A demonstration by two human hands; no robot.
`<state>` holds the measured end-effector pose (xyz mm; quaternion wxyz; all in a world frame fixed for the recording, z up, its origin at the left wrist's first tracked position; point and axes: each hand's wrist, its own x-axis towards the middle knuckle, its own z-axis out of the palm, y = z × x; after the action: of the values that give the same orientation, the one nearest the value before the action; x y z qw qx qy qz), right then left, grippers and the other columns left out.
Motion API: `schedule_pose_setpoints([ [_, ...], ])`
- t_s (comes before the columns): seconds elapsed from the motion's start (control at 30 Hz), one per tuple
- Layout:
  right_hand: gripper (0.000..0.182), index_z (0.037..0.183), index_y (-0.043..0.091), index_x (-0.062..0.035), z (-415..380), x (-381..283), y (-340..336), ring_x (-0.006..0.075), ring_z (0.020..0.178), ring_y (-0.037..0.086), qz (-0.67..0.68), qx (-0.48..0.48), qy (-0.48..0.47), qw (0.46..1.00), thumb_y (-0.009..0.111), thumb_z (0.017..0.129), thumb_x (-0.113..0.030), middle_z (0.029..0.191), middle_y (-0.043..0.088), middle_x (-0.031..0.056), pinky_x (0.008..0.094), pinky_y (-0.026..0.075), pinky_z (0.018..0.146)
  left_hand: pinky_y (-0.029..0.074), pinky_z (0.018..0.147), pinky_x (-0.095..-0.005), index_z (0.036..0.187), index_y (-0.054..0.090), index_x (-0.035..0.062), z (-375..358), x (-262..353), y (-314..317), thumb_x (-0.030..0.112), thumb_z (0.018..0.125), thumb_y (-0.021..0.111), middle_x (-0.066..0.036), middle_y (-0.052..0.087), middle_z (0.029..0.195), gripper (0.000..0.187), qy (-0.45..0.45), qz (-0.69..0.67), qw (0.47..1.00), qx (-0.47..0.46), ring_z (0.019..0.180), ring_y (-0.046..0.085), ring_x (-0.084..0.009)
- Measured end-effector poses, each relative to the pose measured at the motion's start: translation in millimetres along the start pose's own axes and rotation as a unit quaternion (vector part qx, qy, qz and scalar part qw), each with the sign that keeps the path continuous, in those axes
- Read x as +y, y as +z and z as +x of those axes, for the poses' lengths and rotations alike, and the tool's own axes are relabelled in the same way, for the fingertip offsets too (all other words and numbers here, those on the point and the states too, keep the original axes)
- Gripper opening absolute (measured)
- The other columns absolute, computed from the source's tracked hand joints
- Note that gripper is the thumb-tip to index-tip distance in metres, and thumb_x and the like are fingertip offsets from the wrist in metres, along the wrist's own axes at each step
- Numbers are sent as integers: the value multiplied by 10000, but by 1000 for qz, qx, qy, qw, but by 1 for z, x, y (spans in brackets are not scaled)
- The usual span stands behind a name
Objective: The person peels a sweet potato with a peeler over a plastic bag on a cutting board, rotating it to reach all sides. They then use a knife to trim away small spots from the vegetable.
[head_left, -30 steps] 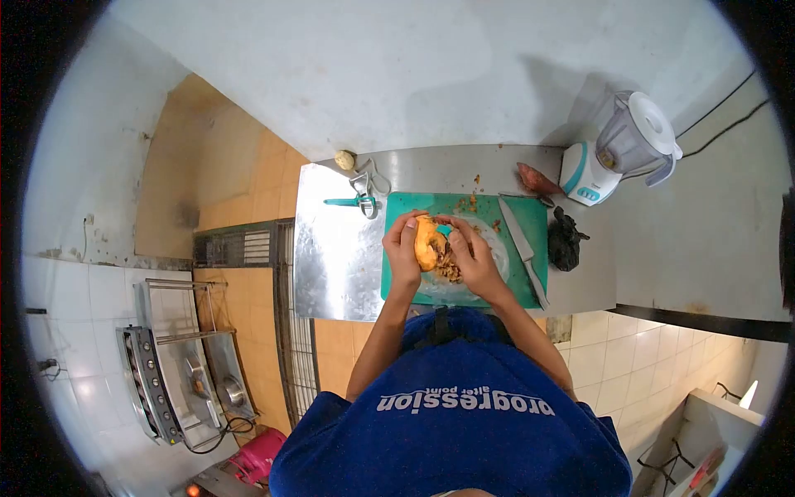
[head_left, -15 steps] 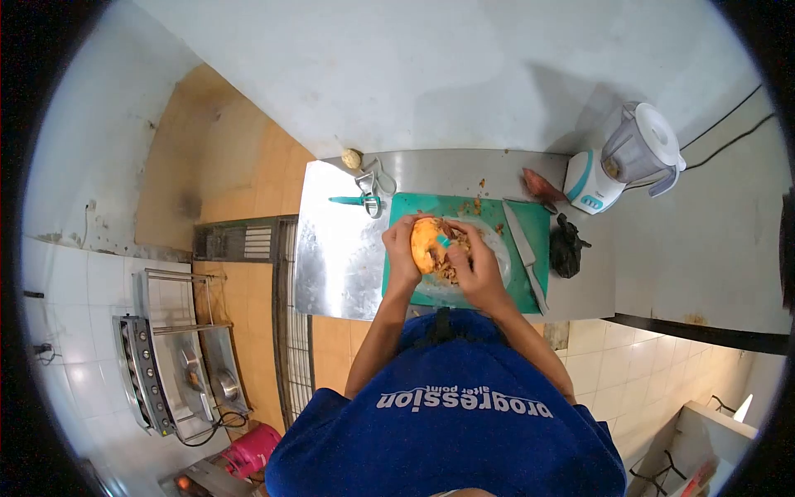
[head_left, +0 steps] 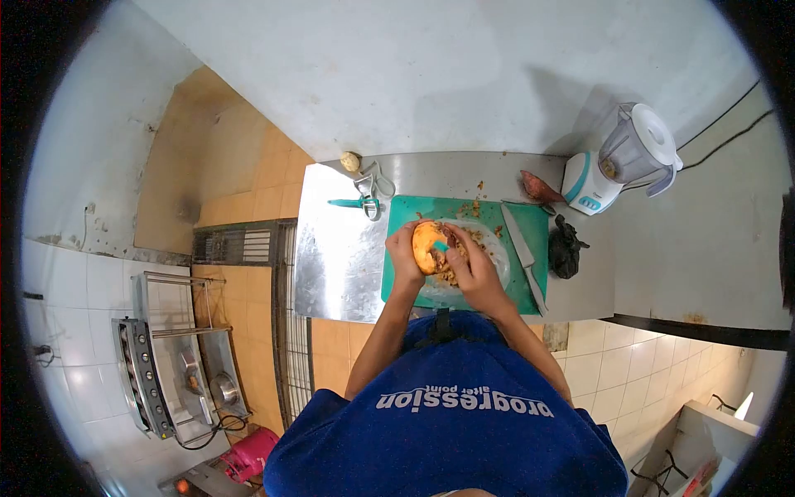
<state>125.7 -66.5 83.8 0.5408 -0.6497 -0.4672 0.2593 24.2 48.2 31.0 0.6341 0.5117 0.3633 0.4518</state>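
Observation:
Over a green cutting board point(head_left: 397, 290), an orange-fleshed piece of produce point(head_left: 426, 247) with brown patches is held between both hands. My left hand point(head_left: 406, 258) is wrapped round its left side. In my right hand point(head_left: 474, 269) is a small tool with a teal part point(head_left: 440, 246), pressed against the produce; its tip is hidden. Brown and orange scraps point(head_left: 451, 277) lie below on a clear plastic sheet or plate point(head_left: 499, 253). A large knife point(head_left: 522, 248) rests on the board's right side.
A teal peeler point(head_left: 356, 203), a metal utensil point(head_left: 377, 178) and a pale round item point(head_left: 350, 161) are at the counter's back left. A reddish root point(head_left: 540, 187), a black plastic bag point(head_left: 566, 247) and a blender point(head_left: 613, 166) stand at the right. A stove point(head_left: 145, 377) is far left.
The produce has turned slightly in my left hand, and the teal part of the tool has shifted a little left and down. Both hands keep their hold.

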Motion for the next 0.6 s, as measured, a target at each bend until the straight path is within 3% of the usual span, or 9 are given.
schedule_pose_setpoints([
  [0.07, 416, 1347, 534, -32, 2, -4, -5, 372, 1113, 641, 6, -7, 23, 1000, 502, 1023, -290, 1178, 660, 234, 421, 477, 949, 555, 733, -304, 1013, 683, -101, -4, -1, -1, 211, 966, 449, -139, 710, 928, 392, 38, 58, 997, -14, 805, 672, -175],
  [0.13, 407, 1330, 550, -28, 6, -4, -6, 364, 1102, 647, 11, -13, 41, 999, 505, 1023, -291, 1164, 666, 232, 412, 481, 944, 550, 719, -297, 1013, 685, -95, -1, -6, -1, 213, 962, 458, -131, 707, 912, 386, -16, -39, 999, 13, 788, 667, -170],
  [0.27, 382, 1272, 593, -17, 8, 4, -1, 343, 1055, 663, 31, -5, 46, 998, 506, 1027, -297, 1097, 684, 222, 387, 489, 913, 546, 710, -294, 1013, 687, -91, -2, -6, -2, 204, 955, 467, -119, 703, 899, 373, -30, -52, 998, 29, 777, 661, -167],
  [0.37, 385, 1259, 599, -4, 15, 31, 3, 326, 1027, 664, 47, 10, 71, 996, 497, 1037, -301, 1073, 685, 219, 376, 487, 909, 547, 715, -304, 1019, 685, -87, -6, 3, -2, 199, 955, 466, -118, 704, 901, 366, -30, -63, 997, -14, 773, 662, -174],
  [0.43, 390, 1258, 598, 4, 18, 39, 3, 314, 1024, 660, 52, 19, 82, 995, 490, 1043, -302, 1075, 682, 220, 373, 483, 915, 550, 719, -326, 1021, 681, -77, -12, 3, 2, 200, 964, 454, -127, 705, 903, 363, 138, 78, 986, -54, 772, 665, -186],
  [0.5, 402, 1221, 595, 34, 16, 45, 4, 291, 1033, 640, 82, 28, 66, 994, 478, 1054, -312, 1072, 676, 210, 379, 468, 932, 548, 764, -333, 1036, 672, -65, -12, 7, 5, 223, 982, 449, -136, 706, 919, 368, 133, 96, 985, -47, 806, 675, -209],
  [0.57, 421, 1201, 595, 47, 13, 50, 15, 277, 1060, 623, 72, 62, 40, 995, 456, 1065, -326, 1094, 671, 204, 384, 451, 950, 539, 820, -324, 1057, 664, -50, -6, 17, 12, 251, 1000, 435, -137, 704, 951, 383, -64, -83, 995, 8, 857, 678, -225],
  [0.6, 435, 1194, 599, 53, 13, 55, 19, 266, 1055, 618, 105, 75, 53, 990, 450, 1067, -335, 1096, 673, 192, 381, 448, 955, 532, 852, -318, 1143, 638, -36, -4, 19, 9, 342, 1035, 405, -128, 695, 1034, 457, -39, -24, 998, -38, 947, 666, -229],
])
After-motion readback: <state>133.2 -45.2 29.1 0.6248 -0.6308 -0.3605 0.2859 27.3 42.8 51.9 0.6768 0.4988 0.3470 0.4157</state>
